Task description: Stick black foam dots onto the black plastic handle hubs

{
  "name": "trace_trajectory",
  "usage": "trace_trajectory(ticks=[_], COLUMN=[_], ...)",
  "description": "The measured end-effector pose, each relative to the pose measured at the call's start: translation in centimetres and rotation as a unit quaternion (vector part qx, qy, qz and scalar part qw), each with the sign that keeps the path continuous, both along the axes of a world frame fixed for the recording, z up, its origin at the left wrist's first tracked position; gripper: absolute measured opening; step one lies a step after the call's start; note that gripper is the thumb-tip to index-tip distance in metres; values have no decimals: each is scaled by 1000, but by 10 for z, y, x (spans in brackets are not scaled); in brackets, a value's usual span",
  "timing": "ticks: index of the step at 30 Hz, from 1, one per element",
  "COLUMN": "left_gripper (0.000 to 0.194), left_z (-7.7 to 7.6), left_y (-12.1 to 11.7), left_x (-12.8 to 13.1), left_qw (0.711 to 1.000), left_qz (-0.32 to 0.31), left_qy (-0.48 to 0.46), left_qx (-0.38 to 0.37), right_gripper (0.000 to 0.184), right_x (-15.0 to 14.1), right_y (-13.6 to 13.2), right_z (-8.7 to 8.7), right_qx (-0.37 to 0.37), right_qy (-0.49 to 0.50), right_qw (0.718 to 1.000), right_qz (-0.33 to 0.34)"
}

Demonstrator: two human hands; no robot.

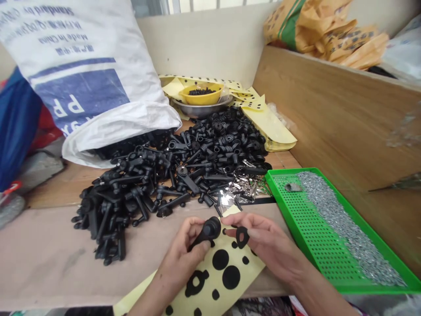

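Closed around a black plastic crank handle, my left hand holds its round end up toward the right. My right hand pinches a black ring-shaped sticker between thumb and fingers, a short way right of the handle. Beneath both hands lies a yellow sticker sheet with round black stickers of different sizes, and a ring-shaped one near my left wrist. Part of the sheet is hidden by my forearms.
A large pile of black plastic parts spreads ahead, beside small metal pieces. At right stands a green tray of small silvery parts. A white sack, a yellow bowl and yellow sheets sit behind, with a wooden partition at right.
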State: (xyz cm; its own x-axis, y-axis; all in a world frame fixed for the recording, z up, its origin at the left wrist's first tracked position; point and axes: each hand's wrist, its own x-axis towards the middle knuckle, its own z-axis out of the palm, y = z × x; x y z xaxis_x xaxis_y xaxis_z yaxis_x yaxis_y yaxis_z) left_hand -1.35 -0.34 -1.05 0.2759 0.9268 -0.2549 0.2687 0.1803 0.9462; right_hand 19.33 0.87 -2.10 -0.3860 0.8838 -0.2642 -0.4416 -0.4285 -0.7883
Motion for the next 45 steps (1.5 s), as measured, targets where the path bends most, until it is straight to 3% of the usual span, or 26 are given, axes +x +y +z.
trace_trajectory(ticks=[2,4,6,10,12,15,17,20,24,35,45], left_gripper=[31,30,26,22,27,28,22,16,14,44,52], left_z=[3,2,-1,-2,1,4,5,5,2,1,8], left_y=[0,0,0,1,2,3,3,1,2,4,6], left_x=[3,4,5,3,2,0,0,0,4,7,13], left_qw=[997,999,995,953,965,995,998,994,995,992,987], left_qz=[7,10,11,15,6,3,29,43,-7,4,27], left_qy=[-59,-21,79,219,199,94,31,-17,-6,-49,-52], left_qx=[-50,-30,52,208,172,17,-56,-97,-99,-116,-148], right_gripper=[26,23,21,24,27,26,23,19,16,24,23], right_x=[-1,-3,-4,-5,-5,-4,-4,-4,-5,-8,-8], right_y=[-2,-3,-4,-3,-2,-2,-3,-4,-5,-5,-2], right_z=[-1,-2,-3,1,3,2,-1,-6,-7,-4,-6], right_qx=[10,16,12,-5,0,36,62,85,92,108,105], right_qy=[16,29,36,23,7,-26,-60,-104,-85,-119,-140], right_qw=[1000,999,999,1000,1000,999,996,991,992,987,985], right_qz=[10,11,8,4,2,-10,-21,-22,2,17,13])
